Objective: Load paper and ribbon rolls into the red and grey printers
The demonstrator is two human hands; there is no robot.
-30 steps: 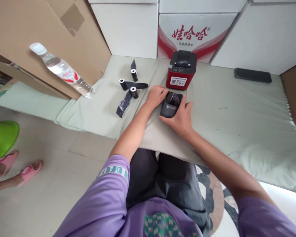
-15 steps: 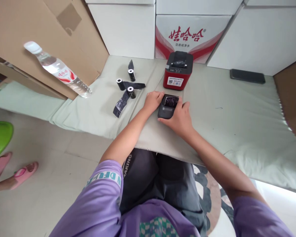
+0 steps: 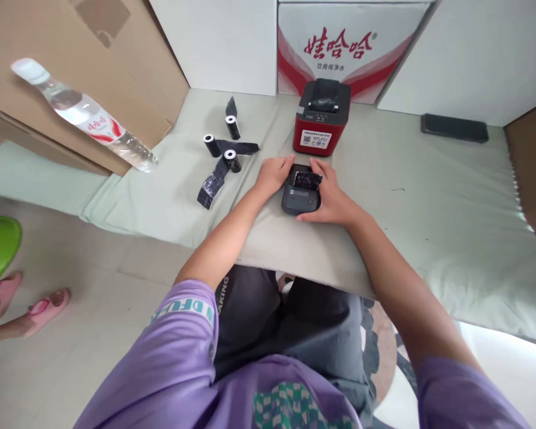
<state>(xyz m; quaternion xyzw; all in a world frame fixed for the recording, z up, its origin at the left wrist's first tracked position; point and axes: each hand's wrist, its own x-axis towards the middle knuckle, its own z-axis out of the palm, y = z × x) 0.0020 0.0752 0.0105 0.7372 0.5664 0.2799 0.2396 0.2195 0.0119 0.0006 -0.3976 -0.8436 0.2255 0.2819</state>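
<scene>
A small black label printer [image 3: 300, 195] lies on the pale green padded table [image 3: 429, 202] in front of me, with black ribbon showing at its far end. My left hand [image 3: 273, 173] rests against its left side and my right hand [image 3: 330, 193] holds its right side, fingers reaching over the far edge. Just behind it stands a red and black printer [image 3: 321, 116]. Three small black rolls [image 3: 226, 149] with loose strips lie to the left of my left hand.
A water bottle [image 3: 83, 113] leans on a cardboard box [image 3: 84, 65] at left. White cartons [image 3: 343, 47] line the back. A black phone [image 3: 454, 127] lies at the far right. Another person's feet in pink sandals [image 3: 22, 298] are on the floor at left.
My right hand has slid from the printer's near right corner up along its right side to the far edge. The view has shifted slightly; my left hand stays at the left side.
</scene>
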